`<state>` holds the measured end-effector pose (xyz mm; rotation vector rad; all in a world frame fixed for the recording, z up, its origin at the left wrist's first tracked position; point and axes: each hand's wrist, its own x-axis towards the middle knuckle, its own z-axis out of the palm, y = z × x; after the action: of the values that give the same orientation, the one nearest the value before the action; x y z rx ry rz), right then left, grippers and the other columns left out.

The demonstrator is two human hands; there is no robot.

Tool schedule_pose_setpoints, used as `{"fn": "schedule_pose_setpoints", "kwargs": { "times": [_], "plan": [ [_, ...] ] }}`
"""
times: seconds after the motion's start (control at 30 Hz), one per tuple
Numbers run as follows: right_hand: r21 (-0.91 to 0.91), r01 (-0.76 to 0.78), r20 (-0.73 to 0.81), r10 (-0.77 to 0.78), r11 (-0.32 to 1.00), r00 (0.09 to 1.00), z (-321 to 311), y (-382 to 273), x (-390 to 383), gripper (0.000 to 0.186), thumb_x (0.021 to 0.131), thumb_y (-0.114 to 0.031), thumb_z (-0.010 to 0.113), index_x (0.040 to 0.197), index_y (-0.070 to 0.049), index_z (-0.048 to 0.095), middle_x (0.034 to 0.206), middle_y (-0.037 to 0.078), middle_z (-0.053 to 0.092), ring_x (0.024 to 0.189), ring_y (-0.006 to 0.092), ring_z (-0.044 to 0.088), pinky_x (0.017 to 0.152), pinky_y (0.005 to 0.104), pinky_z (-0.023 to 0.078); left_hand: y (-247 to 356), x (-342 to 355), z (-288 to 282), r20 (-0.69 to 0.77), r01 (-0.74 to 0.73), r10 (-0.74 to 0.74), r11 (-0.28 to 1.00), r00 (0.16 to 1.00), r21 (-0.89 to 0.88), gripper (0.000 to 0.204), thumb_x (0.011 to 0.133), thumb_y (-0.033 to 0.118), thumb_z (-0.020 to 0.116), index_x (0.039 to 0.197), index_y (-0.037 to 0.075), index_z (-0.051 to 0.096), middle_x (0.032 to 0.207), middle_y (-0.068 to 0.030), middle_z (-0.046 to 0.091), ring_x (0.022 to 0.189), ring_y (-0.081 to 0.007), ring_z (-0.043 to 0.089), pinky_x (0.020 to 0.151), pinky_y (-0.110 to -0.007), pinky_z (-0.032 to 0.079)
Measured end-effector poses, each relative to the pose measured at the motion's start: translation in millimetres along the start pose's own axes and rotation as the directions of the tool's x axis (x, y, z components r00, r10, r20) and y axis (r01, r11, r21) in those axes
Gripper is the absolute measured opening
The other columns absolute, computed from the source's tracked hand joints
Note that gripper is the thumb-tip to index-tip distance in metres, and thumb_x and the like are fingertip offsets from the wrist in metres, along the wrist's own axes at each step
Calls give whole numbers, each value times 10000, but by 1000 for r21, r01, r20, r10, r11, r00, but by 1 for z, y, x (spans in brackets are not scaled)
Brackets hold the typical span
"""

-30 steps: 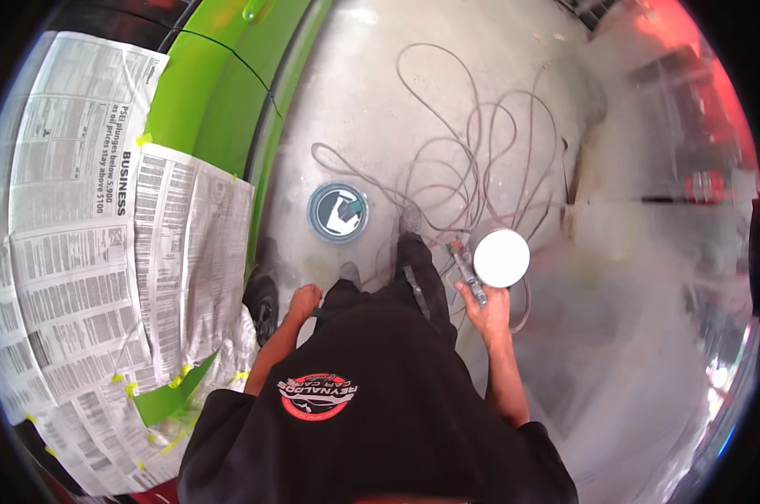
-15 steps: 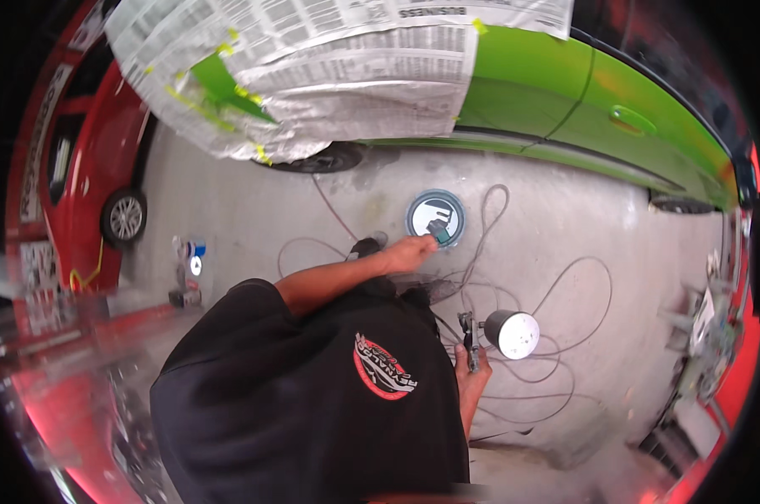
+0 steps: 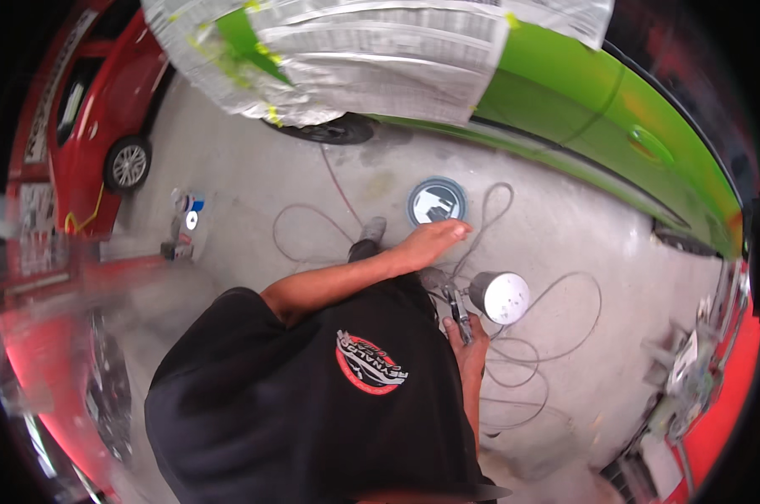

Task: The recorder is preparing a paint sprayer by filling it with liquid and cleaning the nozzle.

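Observation:
My right hand (image 3: 468, 336) grips a metal spray gun (image 3: 457, 311) with a large dark cup (image 3: 497, 298) whose round top is white, low in front of my body. My left hand (image 3: 430, 244) reaches across me, palm and fingers fairly straight, with nothing visible in it; it is just below a blue-grey tub (image 3: 437, 193) on the floor, which has a pale interior and a dark shape on it. A thin hose (image 3: 506, 197) lies in loose loops around the tub and my feet.
A green car (image 3: 556, 92) spans the top, partly covered with taped newspaper (image 3: 397, 59). A red car (image 3: 102, 101) stands at the left, with small cans (image 3: 191, 206) near it. Grey metal equipment (image 3: 691, 370) is at the right, on the concrete floor (image 3: 237, 168).
The view has swung round toward the green car. My left hand has lifted from my side across my body and further right; the spray gun has moved slightly up and left in view.

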<state>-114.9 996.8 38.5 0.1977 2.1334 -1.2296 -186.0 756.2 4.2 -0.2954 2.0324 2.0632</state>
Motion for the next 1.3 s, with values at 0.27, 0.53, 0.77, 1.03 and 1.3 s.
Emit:
{"fn": "schedule_pose_setpoints", "kwargs": {
  "times": [0.27,0.53,0.77,1.03,1.3],
  "plan": [
    [-76,218,-141,-227,973,964,-28,16,-27,460,854,-279,795,1211,-14,679,963,170,726,903,222,677,840,358,516,-35,15,38,293,589,-559,808,776,-20,347,1049,325,529,1267,69,615,1140,-38,666,975,-131,617,856,-303,506],
    [137,69,-185,-43,988,982,-26,28,-35,520,842,-372,790,1182,3,673,1034,237,715,973,340,705,868,382,527,-45,28,68,424,604,-567,795,707,56,295,1038,314,547,1111,55,668,969,-38,669,842,-114,609,744,-278,524],
    [165,107,-155,-81,981,985,1,12,-22,433,836,-265,782,1131,37,689,885,161,720,800,218,668,775,351,518,-41,-3,33,477,522,-483,851,735,56,320,1013,361,574,1132,83,679,1078,-9,634,949,-119,566,759,-305,555],
    [49,196,-23,-195,979,981,42,-25,-13,465,859,-270,791,1181,45,675,859,140,698,764,190,626,739,327,505,-40,-33,-38,331,530,-455,829,826,-182,320,1020,354,565,1100,65,675,980,-25,634,831,-116,573,702,-298,540],
    [-5,171,-21,-171,985,985,146,-95,-23,460,867,-289,789,1157,50,677,879,155,695,779,215,633,758,344,506,-61,-67,-161,205,462,-416,823,886,-329,292,1026,320,546,1151,70,633,995,-48,654,835,-128,612,738,-301,519]
  ]
}}
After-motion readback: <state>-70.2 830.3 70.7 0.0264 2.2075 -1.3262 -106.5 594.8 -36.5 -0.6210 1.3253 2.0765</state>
